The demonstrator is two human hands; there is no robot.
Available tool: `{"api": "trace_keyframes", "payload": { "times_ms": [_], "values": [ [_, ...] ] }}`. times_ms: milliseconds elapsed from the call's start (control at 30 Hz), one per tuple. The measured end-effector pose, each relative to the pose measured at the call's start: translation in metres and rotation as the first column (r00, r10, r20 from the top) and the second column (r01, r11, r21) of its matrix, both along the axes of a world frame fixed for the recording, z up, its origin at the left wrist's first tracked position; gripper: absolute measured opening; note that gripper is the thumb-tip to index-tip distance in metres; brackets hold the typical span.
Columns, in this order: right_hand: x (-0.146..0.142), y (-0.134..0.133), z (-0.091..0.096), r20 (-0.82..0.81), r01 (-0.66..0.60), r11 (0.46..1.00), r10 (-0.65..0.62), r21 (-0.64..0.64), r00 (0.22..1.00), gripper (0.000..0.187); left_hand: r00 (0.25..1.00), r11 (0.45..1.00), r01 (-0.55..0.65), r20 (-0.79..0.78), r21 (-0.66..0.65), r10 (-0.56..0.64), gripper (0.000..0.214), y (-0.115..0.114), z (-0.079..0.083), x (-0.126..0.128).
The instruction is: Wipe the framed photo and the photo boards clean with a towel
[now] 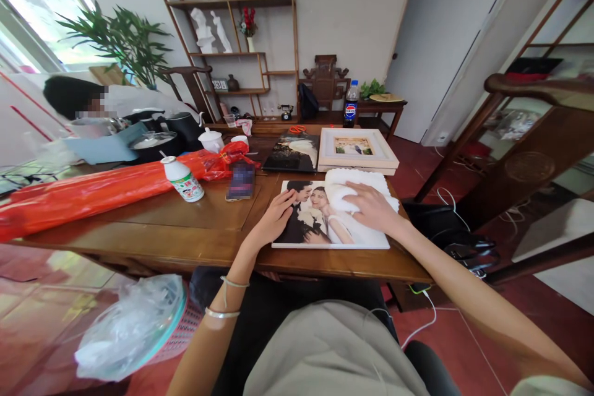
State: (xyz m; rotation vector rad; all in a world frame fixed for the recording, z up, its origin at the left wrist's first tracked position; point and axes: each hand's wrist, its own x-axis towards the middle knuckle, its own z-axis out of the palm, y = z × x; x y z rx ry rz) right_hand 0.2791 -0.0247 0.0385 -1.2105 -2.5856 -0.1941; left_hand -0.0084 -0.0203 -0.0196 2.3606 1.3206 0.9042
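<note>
A wedding photo panel (320, 216) lies flat on the wooden table in front of me. My left hand (277, 215) rests on its left edge, fingers stretched out and holding nothing. A white cloth with a scalloped edge (341, 180) is spread and bunched over the panel's upper right part. My right hand (371, 205) presses down on this cloth and grips it against the panel; some fingertips sink into its folds. Behind the panel lie a framed picture (390, 158) and a dark photo panel (283, 159), with orange-handled scissors (297, 129) at its far edge.
On the table (218, 241) are a white bottle (183, 179), a phone (240, 182), a long red plastic-wrapped bundle (106, 189) and a cola bottle (351, 105). A bag-lined basket (171, 334) stands at lower left. Another person leans at far left. A wooden chair (533, 142) is to the right.
</note>
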Motion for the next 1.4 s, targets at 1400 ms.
{"api": "trace_keyframes", "payload": {
  "times_ms": [1400],
  "values": [
    [-0.013,-0.012,0.005,0.022,0.058,0.998,-0.058,-0.017,0.998,0.037,0.999,0.998,-0.027,-0.018,0.056,0.028,0.04,0.003,0.001,0.007]
  ]
}}
